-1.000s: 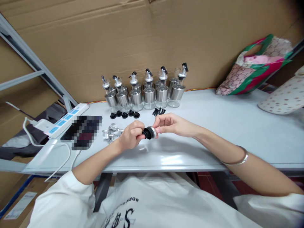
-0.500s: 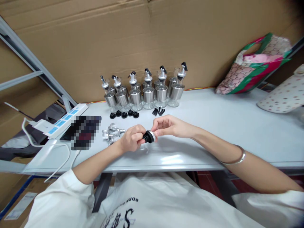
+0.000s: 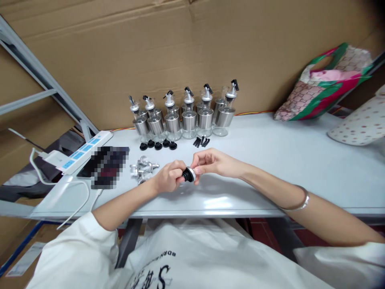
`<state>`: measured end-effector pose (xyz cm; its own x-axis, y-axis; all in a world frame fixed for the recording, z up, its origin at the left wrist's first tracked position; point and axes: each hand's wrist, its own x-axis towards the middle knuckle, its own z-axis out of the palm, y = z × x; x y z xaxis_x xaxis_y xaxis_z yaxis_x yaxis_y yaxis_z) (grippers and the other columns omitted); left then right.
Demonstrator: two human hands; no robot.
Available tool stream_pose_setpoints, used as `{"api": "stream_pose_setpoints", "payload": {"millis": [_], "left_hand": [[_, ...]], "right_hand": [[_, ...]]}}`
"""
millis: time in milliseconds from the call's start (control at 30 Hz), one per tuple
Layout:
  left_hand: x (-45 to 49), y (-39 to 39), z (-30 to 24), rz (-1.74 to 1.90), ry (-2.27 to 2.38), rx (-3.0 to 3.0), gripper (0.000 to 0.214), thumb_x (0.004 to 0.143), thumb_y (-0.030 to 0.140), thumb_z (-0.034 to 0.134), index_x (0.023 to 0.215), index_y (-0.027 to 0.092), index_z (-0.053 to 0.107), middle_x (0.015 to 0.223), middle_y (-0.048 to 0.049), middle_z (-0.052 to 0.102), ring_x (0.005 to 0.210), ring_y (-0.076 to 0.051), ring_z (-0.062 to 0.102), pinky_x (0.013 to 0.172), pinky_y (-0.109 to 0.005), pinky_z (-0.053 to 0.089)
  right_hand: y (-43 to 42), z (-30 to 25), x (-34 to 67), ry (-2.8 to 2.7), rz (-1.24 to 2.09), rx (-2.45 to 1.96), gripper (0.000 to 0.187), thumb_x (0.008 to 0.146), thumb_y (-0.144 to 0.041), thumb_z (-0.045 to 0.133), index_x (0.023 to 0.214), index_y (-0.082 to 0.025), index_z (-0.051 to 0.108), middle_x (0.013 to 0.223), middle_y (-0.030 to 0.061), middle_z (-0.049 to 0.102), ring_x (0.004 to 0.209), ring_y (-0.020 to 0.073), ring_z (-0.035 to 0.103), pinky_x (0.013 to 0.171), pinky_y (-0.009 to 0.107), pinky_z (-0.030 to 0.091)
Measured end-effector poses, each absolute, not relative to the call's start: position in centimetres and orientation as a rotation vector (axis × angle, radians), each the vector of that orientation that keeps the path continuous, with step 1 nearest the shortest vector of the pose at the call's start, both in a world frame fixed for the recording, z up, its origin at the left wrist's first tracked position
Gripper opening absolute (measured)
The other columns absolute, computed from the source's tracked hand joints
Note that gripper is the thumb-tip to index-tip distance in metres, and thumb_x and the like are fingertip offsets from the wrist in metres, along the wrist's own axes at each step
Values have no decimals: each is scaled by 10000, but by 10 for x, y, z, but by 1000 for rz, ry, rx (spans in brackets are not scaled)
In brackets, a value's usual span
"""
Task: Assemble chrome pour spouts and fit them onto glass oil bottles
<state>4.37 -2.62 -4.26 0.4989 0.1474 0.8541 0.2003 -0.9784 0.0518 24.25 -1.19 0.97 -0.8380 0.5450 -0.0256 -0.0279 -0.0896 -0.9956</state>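
My left hand (image 3: 171,176) is closed around the black ribbed end of a bottle stopper (image 3: 189,174), low over the table near its front edge. The stopper's silver rim faces right, where my right hand (image 3: 210,163) pinches it between thumb and fingers. Left of my left hand lies a pile of silver pourer spouts (image 3: 142,168). Several black stoppers (image 3: 158,146) rest in a cluster beyond the hands, and several small black flip caps (image 3: 201,141) lie right of them.
Glass bottles with metal sleeves (image 3: 189,119) stand in rows at the back, the front ones topped with pourers. A power strip (image 3: 86,152) and a pixelated dark device (image 3: 105,166) sit at left. A patterned bag (image 3: 325,86) and a dotted white object (image 3: 357,124) are at right.
Both hands keep the same hold on the stopper, with only slight shifts in the right fingers. The whole view has moved a little.
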Motion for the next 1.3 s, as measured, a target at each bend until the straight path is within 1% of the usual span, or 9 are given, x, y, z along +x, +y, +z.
{"api": "stream_pose_setpoints", "payload": {"millis": [300,467,600,700,867,967,1100,1200,1300], "left_hand": [[43,-25,-44,-1512,-293,-2678,276,972,340,265,744,207,347,726,9,456,545,-90,457,480,-223,393],[43,-25,-35,-1481,-454,-2639,267,970,347,256,750,213,324,745,5,453,589,-99,469,516,-228,409],[44,-21,-26,-1696,-593,-2647,237,942,452,323,893,222,340,878,-29,461,762,-129,501,656,-277,454],[44,-20,-25,-1551,-615,-2787,364,903,559,337,1023,216,336,918,-46,483,765,-140,500,660,-288,444],[45,-26,-25,-1349,-1001,-2918,347,899,525,381,974,188,415,790,-10,511,665,-128,492,627,-264,416],[46,-29,-24,-1340,-1304,-2916,298,875,487,450,870,190,430,722,15,514,634,-120,490,612,-250,404],[49,-32,-23,-1299,-1443,-2934,264,839,439,501,785,190,432,665,35,506,598,-112,477,586,-239,386],[50,-32,-25,-1208,-1444,-2962,234,811,404,528,777,188,445,631,46,497,575,-110,470,569,-233,371],[50,-33,-25,-1171,-1481,-2973,231,795,391,549,769,189,442,617,55,490,548,-99,454,541,-218,353]], "right_hand": [[-19,15,241,-1793,1933,-594,327,688,-399,751,741,-126,579,672,19,691,634,136,680,685,301,551],[-16,14,242,-1831,1866,-568,309,737,-400,712,779,-134,559,699,25,689,659,149,686,691,311,537],[-13,14,242,-1820,1805,-499,289,808,-414,636,870,-148,542,737,9,663,718,154,684,789,340,498],[-13,15,241,-1842,1742,-481,286,830,-431,595,915,-163,542,853,11,623,788,138,641,823,338,473],[-12,10,238,-1941,1423,-589,221,834,-395,565,897,-183,567,902,26,549,820,135,514,721,280,445],[-7,7,238,-1929,1207,-718,179,813,-344,571,896,-186,589,822,19,528,738,129,471,617,249,398],[-3,6,241,-1950,1462,-681,179,815,-319,550,914,-171,534,588,-46,505,526,92,464,538,240,395],[-6,5,242,-1970,1601,-669,241,790,-317,583,955,-180,472,602,-42,566,535,108,552,545,246,444],[-7,4,241,-1970,1607,-669,266,766,-295,609,951,-189,451,627,-37,590,547,111,582,535,235,453]]}}
